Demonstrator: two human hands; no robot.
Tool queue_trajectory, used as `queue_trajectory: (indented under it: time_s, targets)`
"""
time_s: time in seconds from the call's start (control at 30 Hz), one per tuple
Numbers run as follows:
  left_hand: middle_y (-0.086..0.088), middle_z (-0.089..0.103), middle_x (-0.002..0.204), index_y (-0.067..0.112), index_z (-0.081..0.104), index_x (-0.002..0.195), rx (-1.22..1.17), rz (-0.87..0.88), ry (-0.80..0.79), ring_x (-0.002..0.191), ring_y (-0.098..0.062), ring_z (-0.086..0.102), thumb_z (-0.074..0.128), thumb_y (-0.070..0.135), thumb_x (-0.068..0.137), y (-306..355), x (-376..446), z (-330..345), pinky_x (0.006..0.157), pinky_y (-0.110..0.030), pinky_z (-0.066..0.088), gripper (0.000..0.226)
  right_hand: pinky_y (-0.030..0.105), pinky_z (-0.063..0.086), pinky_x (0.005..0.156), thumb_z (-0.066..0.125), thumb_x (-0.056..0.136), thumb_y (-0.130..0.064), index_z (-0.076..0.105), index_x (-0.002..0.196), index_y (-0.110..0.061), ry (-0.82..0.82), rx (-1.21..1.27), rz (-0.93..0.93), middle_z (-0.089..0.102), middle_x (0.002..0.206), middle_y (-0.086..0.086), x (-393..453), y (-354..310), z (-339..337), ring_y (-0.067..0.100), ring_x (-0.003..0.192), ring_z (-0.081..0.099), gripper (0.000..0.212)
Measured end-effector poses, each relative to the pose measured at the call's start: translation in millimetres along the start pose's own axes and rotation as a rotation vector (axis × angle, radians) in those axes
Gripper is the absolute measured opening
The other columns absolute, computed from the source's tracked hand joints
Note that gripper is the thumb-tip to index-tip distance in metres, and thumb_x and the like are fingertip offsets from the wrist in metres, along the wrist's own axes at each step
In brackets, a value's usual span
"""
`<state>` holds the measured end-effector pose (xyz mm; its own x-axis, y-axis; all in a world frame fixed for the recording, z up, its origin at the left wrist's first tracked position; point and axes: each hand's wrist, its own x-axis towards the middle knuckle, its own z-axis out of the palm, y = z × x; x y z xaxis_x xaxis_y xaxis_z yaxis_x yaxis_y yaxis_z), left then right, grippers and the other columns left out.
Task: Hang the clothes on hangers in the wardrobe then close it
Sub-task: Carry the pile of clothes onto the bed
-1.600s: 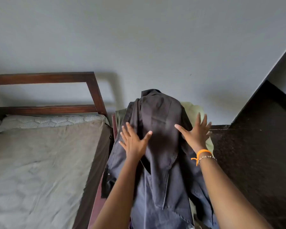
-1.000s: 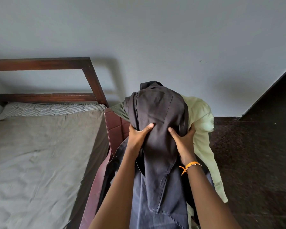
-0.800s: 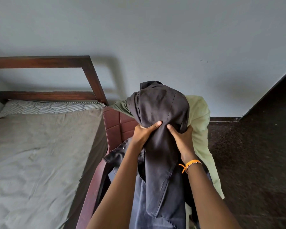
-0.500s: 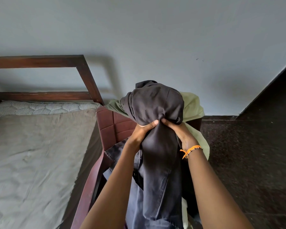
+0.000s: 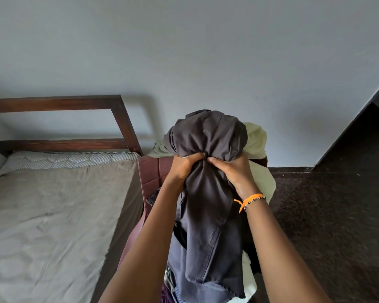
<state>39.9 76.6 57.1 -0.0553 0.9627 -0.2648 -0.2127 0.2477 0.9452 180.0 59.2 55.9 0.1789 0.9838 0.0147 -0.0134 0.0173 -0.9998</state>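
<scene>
Dark grey trousers [image 5: 208,193] hang draped over the back of a reddish-brown chair [image 5: 150,178], which we take as our landmark. Our left hand [image 5: 184,169] and right hand [image 5: 232,171] both grip the trousers just below the top of the chair back, fingers curled into the cloth and bunching it, so that the fabric bulges in a rounded lump above our knuckles. The two hands sit side by side, nearly touching. An orange thread bracelet [image 5: 248,200] circles our right wrist. Under the trousers, also over the chair back, lies a pale green garment [image 5: 256,141], showing to the right of the dark cloth. To the left of the chair stands a bed [image 5: 53,215] with a grey-brown sheet and a dark wooden frame. Behind the chair rises a plain pale wall [image 5: 206,51]. To the right of the chair spreads a dark speckled floor [image 5: 326,215].
</scene>
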Motion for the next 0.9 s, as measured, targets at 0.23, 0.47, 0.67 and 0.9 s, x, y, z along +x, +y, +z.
queue_trajectory:
  time_s: [0.23, 0.47, 0.67, 0.9]
  targets:
    - [-0.012, 0.069, 0.110, 0.003, 0.063, 0.115, -0.022, 0.132, -0.027, 0.102, -0.026, 0.066, 0.078, 0.014, 0.065, 62, -33, -23, 0.093, -0.040, 0.052, 0.054, 0.010, 0.050, 0.071, 0.081, 0.066, 0.003, 0.066, 0.096, -0.007, -0.011, 0.009, -0.161, 0.068, 0.089, -0.003, -15, -64, 30, -0.006, 0.076, 0.064, 0.035]
    - [-0.010, 0.069, 0.108, 0.003, 0.062, 0.115, -0.016, 0.296, 0.054, 0.099, -0.022, 0.066, 0.070, 0.006, 0.080, 126, -84, -62, 0.086, -0.031, 0.053, 0.036, 0.009, 0.050, 0.069, 0.082, 0.066, 0.001, 0.063, 0.086, -0.020, -0.115, 0.039, -0.289, 0.067, 0.087, -0.009, -47, -130, 76, -0.006, 0.078, 0.064, 0.034]
    - [-0.011, 0.069, 0.108, 0.004, 0.064, 0.112, -0.027, 0.448, 0.203, 0.099, -0.021, 0.067, 0.073, 0.005, 0.077, 167, -139, -130, 0.088, -0.033, 0.053, 0.036, 0.005, 0.047, 0.066, 0.083, 0.066, -0.001, 0.063, 0.087, -0.019, -0.263, 0.089, -0.376, 0.065, 0.086, -0.011, -90, -172, 143, -0.014, 0.071, 0.062, 0.034]
    - [-0.009, 0.071, 0.104, 0.005, 0.065, 0.108, -0.039, 0.603, 0.458, 0.098, -0.020, 0.068, 0.078, 0.003, 0.071, 192, -241, -263, 0.086, -0.034, 0.054, 0.039, 0.010, 0.050, 0.068, 0.083, 0.066, -0.001, 0.067, 0.095, -0.004, -0.508, 0.145, -0.413, 0.069, 0.088, -0.003, -184, -195, 265, -0.008, 0.073, 0.065, 0.034]
